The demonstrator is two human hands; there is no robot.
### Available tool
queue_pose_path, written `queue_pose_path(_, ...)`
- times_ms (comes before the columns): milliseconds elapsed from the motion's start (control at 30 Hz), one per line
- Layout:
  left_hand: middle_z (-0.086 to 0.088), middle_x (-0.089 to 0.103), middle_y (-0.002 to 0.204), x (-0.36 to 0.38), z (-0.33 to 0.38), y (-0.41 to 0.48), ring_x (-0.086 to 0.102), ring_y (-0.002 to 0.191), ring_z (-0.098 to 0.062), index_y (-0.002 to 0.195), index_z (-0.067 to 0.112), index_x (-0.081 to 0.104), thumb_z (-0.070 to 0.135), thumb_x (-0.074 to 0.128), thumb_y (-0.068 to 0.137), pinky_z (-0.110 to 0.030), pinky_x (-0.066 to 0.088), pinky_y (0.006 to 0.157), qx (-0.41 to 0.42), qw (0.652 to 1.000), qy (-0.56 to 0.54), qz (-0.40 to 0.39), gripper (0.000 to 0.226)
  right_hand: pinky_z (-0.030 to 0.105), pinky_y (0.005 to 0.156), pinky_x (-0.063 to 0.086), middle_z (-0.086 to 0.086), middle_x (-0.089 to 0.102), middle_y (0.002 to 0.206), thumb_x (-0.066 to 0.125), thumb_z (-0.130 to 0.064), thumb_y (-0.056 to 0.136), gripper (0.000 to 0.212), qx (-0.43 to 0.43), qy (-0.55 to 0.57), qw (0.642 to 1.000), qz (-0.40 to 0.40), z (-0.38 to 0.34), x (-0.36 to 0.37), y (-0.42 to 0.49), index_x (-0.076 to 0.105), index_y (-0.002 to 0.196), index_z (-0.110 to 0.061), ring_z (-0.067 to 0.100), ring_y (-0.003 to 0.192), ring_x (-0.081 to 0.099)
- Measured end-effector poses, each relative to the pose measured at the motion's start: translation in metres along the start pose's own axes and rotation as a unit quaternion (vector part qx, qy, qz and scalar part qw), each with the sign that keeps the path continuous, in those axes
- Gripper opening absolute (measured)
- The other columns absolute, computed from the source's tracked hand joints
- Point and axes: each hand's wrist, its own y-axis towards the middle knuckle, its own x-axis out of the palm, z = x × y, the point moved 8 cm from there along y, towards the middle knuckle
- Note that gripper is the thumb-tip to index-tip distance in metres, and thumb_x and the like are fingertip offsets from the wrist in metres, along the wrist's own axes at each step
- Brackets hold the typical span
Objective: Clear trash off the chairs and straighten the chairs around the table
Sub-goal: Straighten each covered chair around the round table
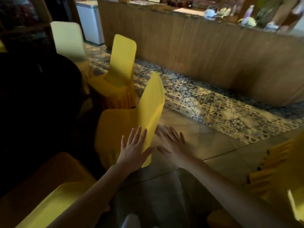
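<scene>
as the hands stand now: left hand flat, fingers spread, on the backrest of the near chair; right hand spread and holding nothing, just beside that backrest
near chair: beside the dark tabletop, looks skewed
farther chairs: yellow chair and pale chair along the tabletop
done: no trash on visible seats
left: probably squaring this chair, then the rest

Matt yellow cloth covers the nearest chair and the chair behind it, the counter front is grained wood, and the floor is patterned tile.
</scene>
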Motion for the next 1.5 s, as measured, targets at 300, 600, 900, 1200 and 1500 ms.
queue_pose_path(300, 0.009, -0.022, 0.155, 0.009, 0.062, 0.069, -0.032, 0.134, -0.01, 0.148, 0.032, -0.011, 0.083, -0.011, 0.061, -0.05, -0.016, 0.111, 0.066, 0.998, 0.015, -0.011, 0.1, 0.051, 0.118, -0.002, -0.006, -0.015, 0.16, 0.032, -0.054, 0.096, 0.069, 0.044, 0.008, 0.999, 0.028, 0.084, -0.035, -0.002, -0.001, 0.152, -0.03, 0.017, 0.146, -0.017)
queue_pose_path(600, 0.009, -0.015, 0.157, 0.01, 0.094, 0.17, -0.027, 0.135, -0.006, 0.148, 0.031, -0.006, 0.073, 0.011, 0.079, -0.047, -0.017, 0.109, 0.088, 0.996, 0.016, 0.013, 0.083, 0.051, 0.117, -0.004, -0.004, -0.015, 0.16, 0.033, -0.053, 0.097, 0.068, 0.084, 0.009, 0.996, 0.036, 0.156, -0.048, 0.05, 0.002, 0.152, -0.026, 0.016, 0.145, -0.019)
queue_pose_path(900, 0.006, -0.014, 0.158, -0.015, 0.095, 0.307, -0.019, 0.143, -0.013, 0.149, 0.028, -0.004, 0.062, 0.023, 0.09, -0.049, -0.014, 0.113, 0.042, 0.999, -0.007, 0.002, 0.074, 0.048, 0.116, -0.006, -0.001, -0.01, 0.161, 0.032, -0.052, 0.097, 0.067, 0.066, -0.01, 0.997, 0.033, 0.209, -0.09, 0.179, 0.004, 0.152, -0.024, 0.018, 0.147, -0.014)
queue_pose_path(1200, 0.007, -0.013, 0.158, -0.035, 0.057, 0.415, -0.019, 0.144, -0.015, 0.149, 0.032, -0.006, 0.06, 0.025, 0.092, -0.052, -0.012, 0.115, -0.004, 0.999, -0.036, 0.037, 0.071, 0.048, 0.118, -0.006, -0.004, -0.014, 0.16, 0.03, -0.053, 0.097, 0.066, 0.01, -0.001, 1.0, 0.024, 0.234, -0.114, 0.309, 0.005, 0.152, -0.027, 0.017, 0.146, -0.017)
queue_pose_path(1500, 0.006, -0.009, 0.159, -0.043, -0.009, 0.462, -0.013, 0.145, -0.017, 0.149, 0.03, -0.002, 0.061, 0.028, 0.091, -0.053, -0.006, 0.114, -0.123, 0.991, -0.02, 0.051, 0.073, 0.047, 0.119, -0.005, -0.004, -0.011, 0.16, 0.031, -0.052, 0.097, 0.065, -0.1, 0.026, 0.994, -0.038, 0.223, -0.105, 0.412, 0.006, 0.152, -0.027, 0.009, 0.141, -0.021)
